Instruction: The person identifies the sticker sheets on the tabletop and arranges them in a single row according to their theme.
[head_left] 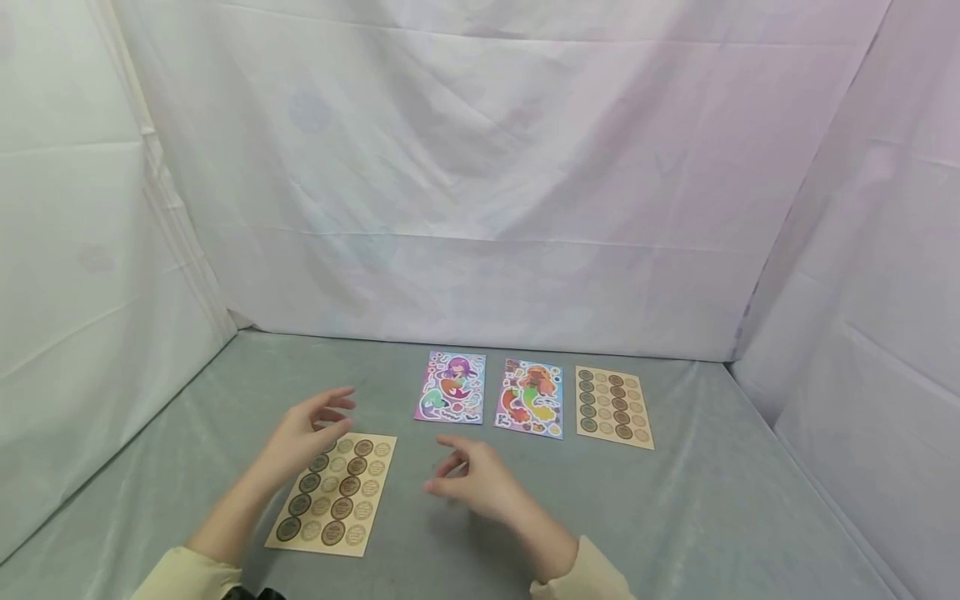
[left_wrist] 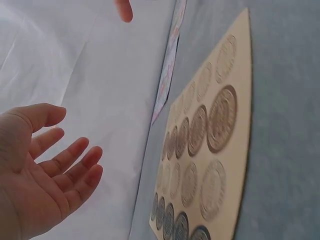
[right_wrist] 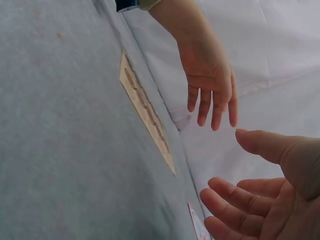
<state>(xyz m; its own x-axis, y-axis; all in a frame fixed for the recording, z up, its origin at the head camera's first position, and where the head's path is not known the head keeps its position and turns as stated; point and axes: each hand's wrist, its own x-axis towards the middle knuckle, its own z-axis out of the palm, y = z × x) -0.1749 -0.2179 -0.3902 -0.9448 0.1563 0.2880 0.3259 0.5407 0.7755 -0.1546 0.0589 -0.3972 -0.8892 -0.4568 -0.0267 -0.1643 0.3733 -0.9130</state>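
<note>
A cream sticker sheet (head_left: 341,500) with rows of round brown, dark and pale seal stickers lies flat at the front left of the table. Above its far edge hovers my left hand (head_left: 307,429), fingers loosely bent and nothing held. In the left wrist view the same sticker sheet (left_wrist: 210,135) is apart from the left hand (left_wrist: 40,175). To the right of the sheet, my right hand (head_left: 476,479) hangs over the grey cloth, fingers relaxed around empty air. The right wrist view shows the right hand (right_wrist: 265,195) with thumb and fingers apart.
Toward the back lie a purple-haired mermaid sticker sheet (head_left: 452,387), an orange-haired mermaid sticker sheet (head_left: 529,398) and a second round-seal sheet (head_left: 613,407), side by side. White cloth walls (head_left: 480,167) enclose the grey table (head_left: 720,500) at the back and sides.
</note>
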